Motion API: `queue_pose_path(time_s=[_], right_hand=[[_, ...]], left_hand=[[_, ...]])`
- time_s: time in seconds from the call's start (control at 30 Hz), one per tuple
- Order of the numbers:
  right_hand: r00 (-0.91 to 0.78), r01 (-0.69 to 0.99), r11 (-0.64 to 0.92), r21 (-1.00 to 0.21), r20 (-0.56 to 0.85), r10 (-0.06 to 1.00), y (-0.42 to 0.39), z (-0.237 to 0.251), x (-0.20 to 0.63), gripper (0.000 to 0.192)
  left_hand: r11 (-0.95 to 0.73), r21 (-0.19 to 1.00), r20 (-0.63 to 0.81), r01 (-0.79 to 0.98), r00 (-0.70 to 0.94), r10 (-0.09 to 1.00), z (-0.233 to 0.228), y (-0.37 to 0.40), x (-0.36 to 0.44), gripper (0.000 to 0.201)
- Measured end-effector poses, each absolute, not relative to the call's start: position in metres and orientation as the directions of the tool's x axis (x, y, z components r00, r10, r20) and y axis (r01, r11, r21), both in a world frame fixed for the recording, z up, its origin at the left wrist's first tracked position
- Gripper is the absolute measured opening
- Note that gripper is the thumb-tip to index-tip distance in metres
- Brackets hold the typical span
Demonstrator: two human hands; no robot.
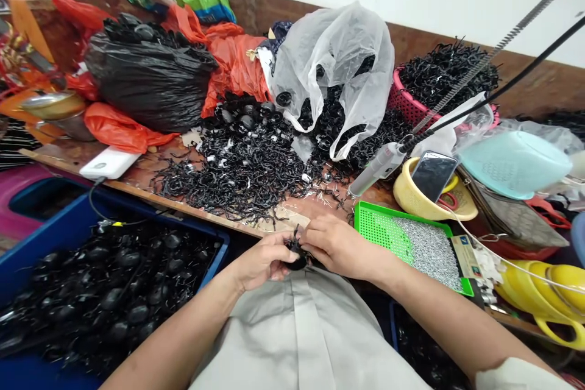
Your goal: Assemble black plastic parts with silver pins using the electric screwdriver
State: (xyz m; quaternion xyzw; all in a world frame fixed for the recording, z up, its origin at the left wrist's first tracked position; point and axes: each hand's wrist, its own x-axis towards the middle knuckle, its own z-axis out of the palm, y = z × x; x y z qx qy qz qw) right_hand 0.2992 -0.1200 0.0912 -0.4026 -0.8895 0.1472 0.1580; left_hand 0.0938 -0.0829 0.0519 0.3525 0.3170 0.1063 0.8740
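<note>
In front of my lap, both hands meet around a small black plastic spider-like part (297, 261) with thin leg-like pieces. My left hand (265, 260) pinches it from the left, thumb on top. From the other side, the fingers of my right hand (331, 244) are bent over its upper edge; what exactly they grip is hidden. Just beyond my hands, a heap of thin black leg-like pieces (247, 170) covers the table's front, with rounder black pieces (247, 119) behind it. An electric screwdriver (377, 167) hangs by a coiled spring to the right.
A blue crate (219, 250) of black parts stands lower left. Right of my hands lie a green tray (379, 234) of small silvery screws and a yellow basket (404, 192) holding a phone (434, 172). Behind are a clear plastic bag (338, 42) and a black bag (150, 79).
</note>
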Motion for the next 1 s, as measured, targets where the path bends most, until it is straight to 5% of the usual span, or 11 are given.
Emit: queue_pose_path(time_s=[0.2, 0.3, 0.37, 0.43, 0.53, 0.6, 0.7, 0.77, 0.87, 0.93, 1.0], right_hand=[[-0.633, 0.738, 0.621, -0.264, 0.048, 0.773, -0.130, 0.094, 0.296, 0.016], [-0.577, 0.774, 0.571, -0.275, 0.064, 0.814, -0.132, 0.083, 0.291, 0.017], [-0.419, 0.796, 0.419, -0.437, 0.103, 0.902, -0.132, 0.074, 0.284, 0.014], [-0.181, 0.655, 0.140, -0.742, 0.025, 0.983, -0.129, 0.064, 0.275, 0.014], [-0.092, 0.053, -0.337, -0.940, -0.340, 0.936, -0.123, 0.057, 0.268, 0.016], [-0.227, -0.204, -0.482, -0.852, -0.438, 0.870, -0.123, 0.061, 0.276, 0.017], [-0.174, -0.223, -0.384, -0.896, -0.352, 0.920, -0.129, 0.080, 0.312, 0.029], [0.191, -0.101, -0.138, -0.985, -0.156, 0.969, -0.134, 0.092, 0.347, 0.032], [0.641, 0.228, 0.174, -0.958, 0.282, 0.714, -0.132, 0.095, 0.395, 0.035], [0.597, 0.373, 0.198, -0.907, 0.398, 0.697, -0.121, 0.085, 0.415, 0.055], [0.441, 0.432, 0.185, -0.883, 0.385, 0.811, -0.106, 0.072, 0.423, 0.073]], left_hand=[[0.634, 0.744, -0.515, 0.214, 0.787, 0.340, 0.062, -0.082, 0.091, 0.036], [0.288, 0.914, -0.406, 0.288, 0.691, 0.598, 0.060, -0.090, 0.099, 0.033], [-0.108, 0.928, -0.134, 0.357, 0.589, 0.797, 0.052, -0.097, 0.106, 0.037], [-0.435, 0.793, 0.192, 0.426, 0.503, 0.843, 0.041, -0.101, 0.113, 0.041], [-0.623, 0.654, 0.459, 0.430, 0.429, 0.778, 0.025, -0.096, 0.122, 0.038], [-0.556, 0.747, 0.429, 0.363, 0.375, 0.822, 0.022, -0.088, 0.127, 0.034], [-0.122, 0.984, 0.080, 0.128, 0.293, 0.953, 0.031, -0.074, 0.133, 0.035], [0.203, 0.978, -0.176, -0.054, 0.322, 0.930, 0.042, -0.069, 0.136, 0.041], [0.420, 0.892, -0.325, -0.168, 0.407, 0.854, 0.055, -0.068, 0.143, 0.043], [0.467, 0.869, -0.358, -0.162, 0.446, 0.820, 0.059, -0.071, 0.153, 0.039], [0.501, 0.855, -0.382, -0.137, 0.487, 0.785, 0.059, -0.078, 0.168, 0.038]])
